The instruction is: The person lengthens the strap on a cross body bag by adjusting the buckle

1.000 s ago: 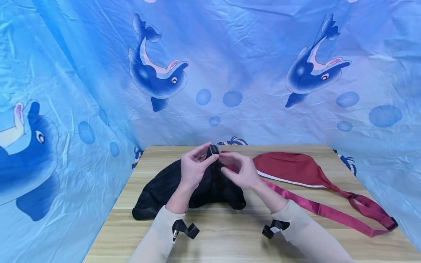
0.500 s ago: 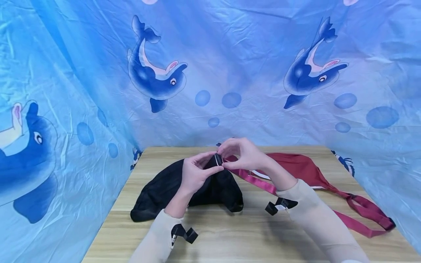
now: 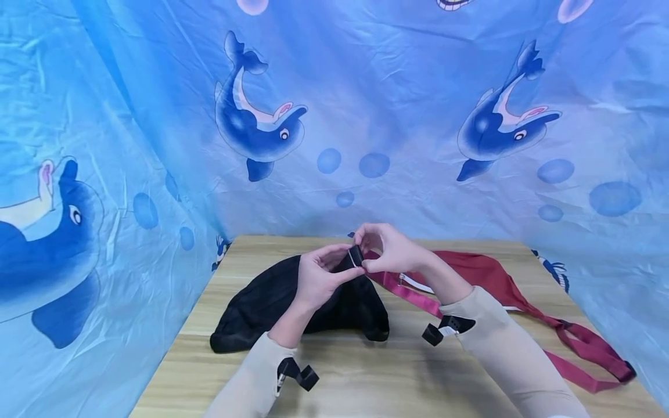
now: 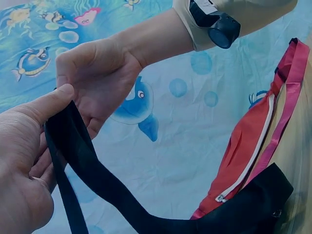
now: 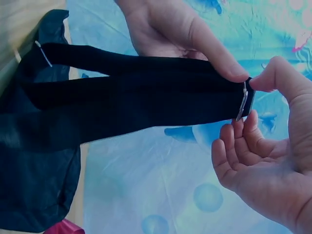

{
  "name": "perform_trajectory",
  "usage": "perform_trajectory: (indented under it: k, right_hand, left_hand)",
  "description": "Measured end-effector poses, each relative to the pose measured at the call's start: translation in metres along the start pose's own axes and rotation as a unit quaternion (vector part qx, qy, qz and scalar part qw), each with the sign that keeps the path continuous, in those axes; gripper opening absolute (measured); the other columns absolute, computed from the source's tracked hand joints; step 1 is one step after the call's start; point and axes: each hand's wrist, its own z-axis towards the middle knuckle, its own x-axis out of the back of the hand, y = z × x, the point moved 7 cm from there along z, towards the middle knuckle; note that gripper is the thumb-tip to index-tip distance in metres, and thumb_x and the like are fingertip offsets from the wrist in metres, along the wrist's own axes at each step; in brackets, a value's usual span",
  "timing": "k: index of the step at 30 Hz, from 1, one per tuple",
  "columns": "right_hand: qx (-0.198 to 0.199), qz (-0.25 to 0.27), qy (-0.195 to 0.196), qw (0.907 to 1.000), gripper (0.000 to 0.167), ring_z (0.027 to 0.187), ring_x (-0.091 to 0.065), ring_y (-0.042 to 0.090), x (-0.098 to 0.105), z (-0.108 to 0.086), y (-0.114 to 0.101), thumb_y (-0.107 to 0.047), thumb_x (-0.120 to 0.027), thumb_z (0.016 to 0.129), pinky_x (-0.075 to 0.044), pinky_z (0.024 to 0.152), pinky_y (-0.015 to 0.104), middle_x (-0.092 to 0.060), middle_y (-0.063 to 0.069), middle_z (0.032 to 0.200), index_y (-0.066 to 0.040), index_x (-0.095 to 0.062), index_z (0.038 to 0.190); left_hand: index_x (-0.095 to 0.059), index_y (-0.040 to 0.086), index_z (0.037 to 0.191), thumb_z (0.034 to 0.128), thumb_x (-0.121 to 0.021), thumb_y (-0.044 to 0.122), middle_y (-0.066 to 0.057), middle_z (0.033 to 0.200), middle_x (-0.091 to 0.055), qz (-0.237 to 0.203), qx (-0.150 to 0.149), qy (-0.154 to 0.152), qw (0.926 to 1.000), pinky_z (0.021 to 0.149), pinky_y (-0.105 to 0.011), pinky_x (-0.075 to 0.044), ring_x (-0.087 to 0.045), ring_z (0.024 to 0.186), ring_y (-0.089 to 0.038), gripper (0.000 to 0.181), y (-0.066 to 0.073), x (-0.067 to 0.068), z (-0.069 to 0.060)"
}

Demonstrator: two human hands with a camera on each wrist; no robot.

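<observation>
A black bag (image 3: 261, 307) lies on the table, its black strap (image 4: 114, 187) raised off it. At the strap's end is a black buckle (image 3: 356, 256) with a pale metal edge. My left hand (image 3: 319, 276) pinches the strap end between thumb and fingers, the thumb beside the metal edge in the right wrist view. From the other side, my right hand (image 3: 393, 249) pinches the buckle end with thumb and fingertips (image 5: 251, 117). The two hands almost meet above the bag.
Right of the black bag lies a red bag (image 3: 470, 273) with a white zip and a pink-red strap (image 3: 575, 377) trailing to the right. A blue dolphin-print cloth (image 3: 418, 116) stands behind the wooden table (image 3: 366, 377) and at its sides.
The right hand has come round over the buckle and now pinches its end, its forearm further right. The buckle has dropped slightly and shifted right, with the left hand still on the strap.
</observation>
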Motion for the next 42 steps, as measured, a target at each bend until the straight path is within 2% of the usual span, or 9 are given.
perform_trajectory:
  k: [6,14,18,20,23,28,36,40,42]
  right_hand:
    - [0.008,-0.018,0.024,0.9995,0.034,0.094,-0.069,0.024,0.006,-0.002,0.0,0.004,-0.067,0.085,-0.058,0.091,0.033,-0.068,0.013,0.102,0.001,-0.066,0.119]
    - [0.057,-0.024,0.102,0.9929,0.041,0.1,-0.068,0.02,0.025,-0.011,-0.018,0.007,-0.069,0.088,-0.058,0.099,0.032,-0.068,0.014,0.117,0.0,-0.072,0.128]
    - [0.052,-0.074,0.115,0.9892,0.031,0.099,-0.068,0.017,0.015,-0.011,-0.015,-0.008,-0.084,0.09,-0.059,0.09,0.032,-0.071,0.007,0.108,-0.01,-0.078,0.12]
    - [0.049,-0.077,0.123,0.9882,0.025,0.102,-0.067,0.015,0.009,-0.01,-0.013,-0.012,-0.087,0.088,-0.058,0.089,0.03,-0.071,0.004,0.107,-0.013,-0.081,0.113]
    - [0.057,-0.028,0.148,0.987,0.018,0.103,-0.066,0.018,0.008,-0.009,-0.011,-0.005,-0.086,0.089,-0.058,0.093,0.029,-0.069,0.005,0.106,-0.008,-0.081,0.106]
    - [0.07,0.066,0.196,0.9759,0.019,0.094,-0.068,0.019,0.011,-0.008,-0.011,0.0,-0.077,0.094,-0.059,0.093,0.028,-0.067,0.005,0.108,0.005,-0.071,0.112]
    - [0.025,0.078,0.205,0.9754,0.027,0.087,-0.073,0.015,0.011,-0.01,-0.007,-0.004,-0.077,0.096,-0.061,0.078,0.026,-0.074,0.013,0.111,0.007,-0.071,0.12]
    - [0.008,0.095,0.232,0.968,0.031,0.077,-0.067,0.008,0.018,-0.012,-0.008,-0.012,-0.078,0.098,-0.054,0.066,0.02,-0.079,0.002,0.11,0.002,-0.074,0.125]
    - [0.022,0.115,0.24,0.9635,0.038,0.084,-0.068,0.005,0.02,-0.013,-0.007,-0.012,-0.078,0.098,-0.056,0.07,0.018,-0.079,-0.005,0.113,0.004,-0.07,0.131]
  left_hand:
    - [-0.08,0.0,0.117,0.0767,-0.093,-0.002,-0.021,0.113,-0.08,0.019,0.032,0.005,0.9993,0.098,-0.029,-0.061,-0.079,0.102,-0.008,0.042,-0.006,-0.001,0.0]
    - [-0.081,0.005,0.119,0.079,-0.094,0.003,-0.016,0.117,-0.081,0.032,0.035,0.015,0.9988,0.103,-0.029,-0.059,-0.078,0.111,-0.013,0.042,-0.004,-0.001,0.002]
    - [-0.08,0.004,0.122,0.0797,-0.092,0.001,-0.017,0.119,-0.08,0.034,0.027,0.016,0.9989,0.104,-0.034,-0.059,-0.078,0.112,-0.013,0.044,-0.003,-0.001,-0.001]
    - [-0.08,0.003,0.122,0.08,-0.092,0.0,-0.018,0.119,-0.08,0.035,0.024,0.015,0.999,0.104,-0.035,-0.059,-0.078,0.112,-0.013,0.044,-0.002,0.0,-0.003]
    - [-0.08,0.004,0.123,0.0809,-0.091,0.001,-0.017,0.12,-0.08,0.038,0.016,0.015,0.9991,0.105,-0.033,-0.059,-0.077,0.115,-0.014,0.044,-0.001,0.001,-0.003]
    - [-0.08,0.007,0.124,0.0824,-0.091,0.005,-0.015,0.122,-0.08,0.042,0.006,0.023,0.9988,0.104,-0.029,-0.058,-0.076,0.117,-0.016,0.043,0.003,0.003,-0.002]
    - [-0.077,0.002,0.127,0.0836,-0.09,0.003,-0.017,0.125,-0.078,0.017,0.018,0.018,0.9995,0.107,-0.029,-0.057,-0.074,0.12,-0.014,0.045,-0.002,-0.005,-0.002]
    - [-0.078,0.004,0.126,0.0832,-0.091,0.005,-0.016,0.125,-0.078,0.028,0.024,0.03,0.9989,0.105,-0.027,-0.057,-0.075,0.119,-0.014,0.044,-0.003,-0.003,0.001]
    - [-0.078,0.004,0.125,0.0825,-0.091,0.005,-0.016,0.124,-0.079,0.031,0.023,0.037,0.9986,0.105,-0.026,-0.057,-0.075,0.118,-0.014,0.044,-0.002,-0.001,0.003]
